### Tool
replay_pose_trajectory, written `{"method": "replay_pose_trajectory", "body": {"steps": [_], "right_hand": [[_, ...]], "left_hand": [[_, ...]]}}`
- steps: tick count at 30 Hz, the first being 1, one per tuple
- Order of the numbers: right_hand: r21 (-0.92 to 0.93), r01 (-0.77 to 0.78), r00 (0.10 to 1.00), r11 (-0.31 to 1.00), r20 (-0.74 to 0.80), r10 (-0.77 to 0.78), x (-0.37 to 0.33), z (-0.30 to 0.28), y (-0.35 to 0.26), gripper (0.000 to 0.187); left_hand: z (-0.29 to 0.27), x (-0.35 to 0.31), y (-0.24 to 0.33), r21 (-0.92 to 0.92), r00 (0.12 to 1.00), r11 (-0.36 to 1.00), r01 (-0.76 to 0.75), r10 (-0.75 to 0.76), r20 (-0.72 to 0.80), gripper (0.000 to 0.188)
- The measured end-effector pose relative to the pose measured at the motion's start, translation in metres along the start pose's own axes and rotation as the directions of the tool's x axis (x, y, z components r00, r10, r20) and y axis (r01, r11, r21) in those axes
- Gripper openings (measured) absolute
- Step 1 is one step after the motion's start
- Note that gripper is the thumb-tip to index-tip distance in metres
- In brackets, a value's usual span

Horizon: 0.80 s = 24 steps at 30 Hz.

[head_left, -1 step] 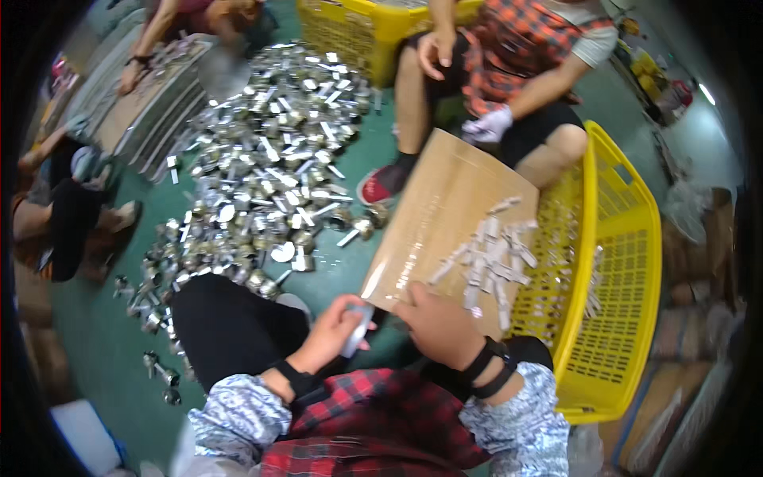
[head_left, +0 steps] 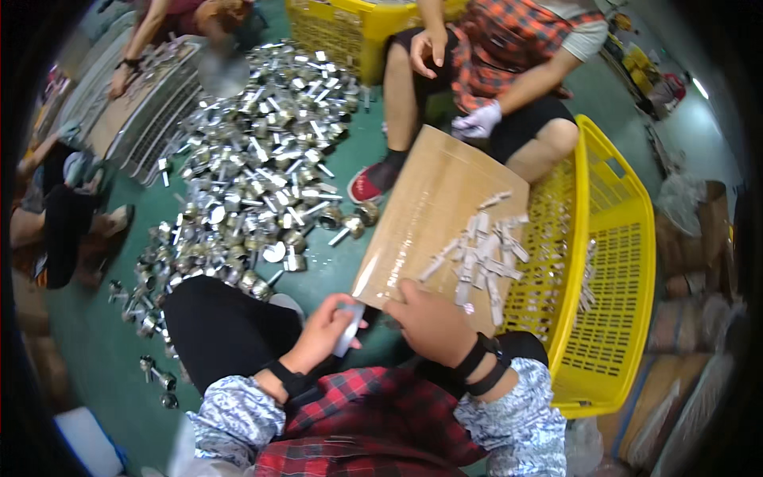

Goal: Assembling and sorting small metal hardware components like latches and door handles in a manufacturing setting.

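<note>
My left hand (head_left: 319,335) is closed round a flat whitish strip (head_left: 348,332), pinched between thumb and fingers beside the near corner of a brown cardboard sheet (head_left: 425,199). Across from it, my right hand (head_left: 435,324) is curled at the sheet's near edge, its back facing up. What its fingers hold, if anything, is hidden. Several small white strips (head_left: 479,256) lie loosely heaped on the right part of the cardboard, which slopes against a yellow plastic basket (head_left: 579,262).
A wide heap of shiny metal cup-shaped parts with stems (head_left: 262,167) covers the green floor (head_left: 318,274) at left. Opposite sits a co-worker (head_left: 509,71) with one gloved hand. Another yellow basket (head_left: 330,36) stands behind. More people work at far left.
The whole view has shifted slightly, so everything sits a little further left. Both hands keep nearly the same pose at the cardboard.
</note>
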State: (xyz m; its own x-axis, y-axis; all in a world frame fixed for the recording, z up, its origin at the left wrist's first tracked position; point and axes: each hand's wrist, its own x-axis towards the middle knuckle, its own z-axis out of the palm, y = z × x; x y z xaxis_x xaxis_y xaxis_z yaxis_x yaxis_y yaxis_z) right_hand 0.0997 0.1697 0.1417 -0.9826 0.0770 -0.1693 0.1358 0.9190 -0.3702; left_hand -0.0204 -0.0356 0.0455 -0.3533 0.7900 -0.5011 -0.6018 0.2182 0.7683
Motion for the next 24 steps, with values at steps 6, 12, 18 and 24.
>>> {"method": "replay_pose_trajectory", "body": {"steps": [6,12,18,24], "right_hand": [[0.055,0.036,0.998,0.998,-0.047,-0.034,-0.009,0.004,0.006,0.015],[0.07,0.062,0.996,0.996,-0.075,-0.056,-0.006,0.005,0.004,0.013],[0.053,0.039,0.998,0.998,-0.044,-0.037,-0.001,0.007,0.006,0.016],[0.045,0.003,0.997,0.999,-0.079,0.0,0.004,0.005,0.01,0.025]], "left_hand": [[0.019,0.0,-0.014,-0.049,0.999,0.998,-0.037,0.036,-0.009,0.026],[0.016,-0.002,-0.021,-0.079,0.998,0.995,-0.059,0.058,-0.011,0.026],[0.014,-0.001,-0.025,-0.08,0.997,0.994,-0.078,0.077,-0.012,0.026],[0.014,-0.001,-0.023,-0.084,0.998,0.994,-0.068,0.068,-0.014,0.027]]}}
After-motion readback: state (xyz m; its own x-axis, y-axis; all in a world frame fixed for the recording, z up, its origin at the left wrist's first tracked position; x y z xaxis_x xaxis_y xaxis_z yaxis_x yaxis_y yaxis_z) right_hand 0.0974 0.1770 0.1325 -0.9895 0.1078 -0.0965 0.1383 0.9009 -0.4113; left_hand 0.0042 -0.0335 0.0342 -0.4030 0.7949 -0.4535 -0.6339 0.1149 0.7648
